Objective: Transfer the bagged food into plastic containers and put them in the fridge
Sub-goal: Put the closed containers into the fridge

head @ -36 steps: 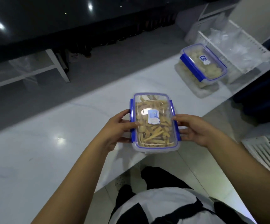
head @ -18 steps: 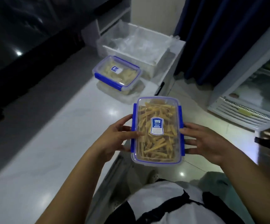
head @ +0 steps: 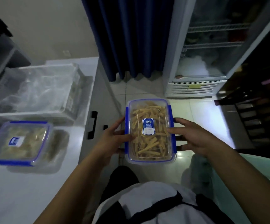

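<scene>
Status: one clear plastic container [head: 149, 130] with blue latches, lid on, full of pale yellow food sticks. Carried in the air over the tiled floor, off the counter [head: 17, 191], in front of the body.

Grip: left hand [head: 110, 139] on the left long side, thumb lying over the lid edge, fingers along the side and underneath; right hand [head: 194, 138] mirrors it on the right side. Both clasp the box between them, fingers only loosely bent.

Done so far, judging by layout: this box is filled and latched. A second lidded container [head: 18, 141], also filled, sits on the counter to the left, just in front of a white basket [head: 38, 92] holding crumpled clear bags.

Left: fridge [head: 208, 62] stands ahead and to the right, door open, wire shelves visible. Held box not yet inside; second box still to fetch. Contents of the basket bags cannot be made out.
</scene>
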### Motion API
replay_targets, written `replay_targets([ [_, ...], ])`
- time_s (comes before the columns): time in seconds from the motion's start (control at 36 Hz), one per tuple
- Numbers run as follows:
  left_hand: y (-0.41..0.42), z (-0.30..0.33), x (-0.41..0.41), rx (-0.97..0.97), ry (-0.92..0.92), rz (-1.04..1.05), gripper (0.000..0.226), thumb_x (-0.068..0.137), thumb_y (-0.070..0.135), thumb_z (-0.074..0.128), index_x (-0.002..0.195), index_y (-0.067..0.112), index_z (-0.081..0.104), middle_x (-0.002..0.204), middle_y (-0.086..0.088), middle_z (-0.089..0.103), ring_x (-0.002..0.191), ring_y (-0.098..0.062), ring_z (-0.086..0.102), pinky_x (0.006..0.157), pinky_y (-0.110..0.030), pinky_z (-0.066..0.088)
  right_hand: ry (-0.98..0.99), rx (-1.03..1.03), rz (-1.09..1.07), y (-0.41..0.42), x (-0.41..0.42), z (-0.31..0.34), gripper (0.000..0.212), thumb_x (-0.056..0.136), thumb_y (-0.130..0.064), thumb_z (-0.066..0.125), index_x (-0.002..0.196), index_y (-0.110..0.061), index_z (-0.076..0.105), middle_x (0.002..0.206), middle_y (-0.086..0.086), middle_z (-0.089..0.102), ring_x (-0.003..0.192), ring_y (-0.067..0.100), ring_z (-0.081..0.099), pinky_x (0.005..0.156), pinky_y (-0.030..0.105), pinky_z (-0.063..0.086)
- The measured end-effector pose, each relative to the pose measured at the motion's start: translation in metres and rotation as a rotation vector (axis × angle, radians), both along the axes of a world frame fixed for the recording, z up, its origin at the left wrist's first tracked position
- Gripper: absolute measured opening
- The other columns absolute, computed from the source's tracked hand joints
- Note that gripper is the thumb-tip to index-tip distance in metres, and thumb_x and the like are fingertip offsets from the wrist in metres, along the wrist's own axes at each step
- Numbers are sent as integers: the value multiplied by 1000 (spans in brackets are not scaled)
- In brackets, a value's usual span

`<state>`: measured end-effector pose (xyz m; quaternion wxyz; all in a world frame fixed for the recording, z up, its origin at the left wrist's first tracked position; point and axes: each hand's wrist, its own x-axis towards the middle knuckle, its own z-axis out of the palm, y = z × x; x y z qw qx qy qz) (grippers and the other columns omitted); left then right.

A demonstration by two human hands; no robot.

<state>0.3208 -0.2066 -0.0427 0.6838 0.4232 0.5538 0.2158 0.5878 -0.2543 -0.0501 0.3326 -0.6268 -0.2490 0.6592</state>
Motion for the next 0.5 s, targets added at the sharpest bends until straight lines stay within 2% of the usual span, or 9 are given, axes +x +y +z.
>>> replay_targets([
  [0.11,57,-3,30,3,4,-97,64,84,0,73,136,31,54,108,1,78,90,-18,76,59,-33,60,75,21,-102,30,21,-8,49,81,-19,81,122,-33,58,108,5,76,99,25,74,79,51,60],
  [0.19,104,-8,55,14,-4,-168,55,84,0,73,124,34,59,105,4,78,88,-13,76,57,-29,59,97,35,-210,56,36,-12,47,79,-19,81,119,-33,60,108,7,76,97,27,74,75,48,60],
  [0.25,136,-10,73,23,-3,-235,57,83,1,74,123,38,58,106,5,78,90,-13,75,58,-30,60,102,33,-273,73,49,-11,45,78,-18,82,116,-30,62,104,8,77,87,25,75,67,43,59],
  [0.31,165,-9,92,37,-6,-305,63,82,1,76,130,37,57,111,4,76,98,-16,74,64,-34,61,110,20,-348,89,62,-8,49,73,-17,84,116,-24,63,101,10,77,79,25,75,62,40,58],
  [0.36,192,-7,113,54,-7,-380,69,80,2,79,134,37,56,114,5,75,103,-18,73,71,-39,63,87,0,-419,102,76,-4,47,72,-16,86,114,-20,63,103,13,76,78,28,75,62,42,58],
  [0.5,253,-4,169,78,-21,-583,67,76,9,85,127,44,60,112,7,76,99,-13,73,72,-41,64,45,-25,-565,124,111,-2,36,81,-11,80,112,-13,63,100,14,76,79,31,74,67,44,58],
])
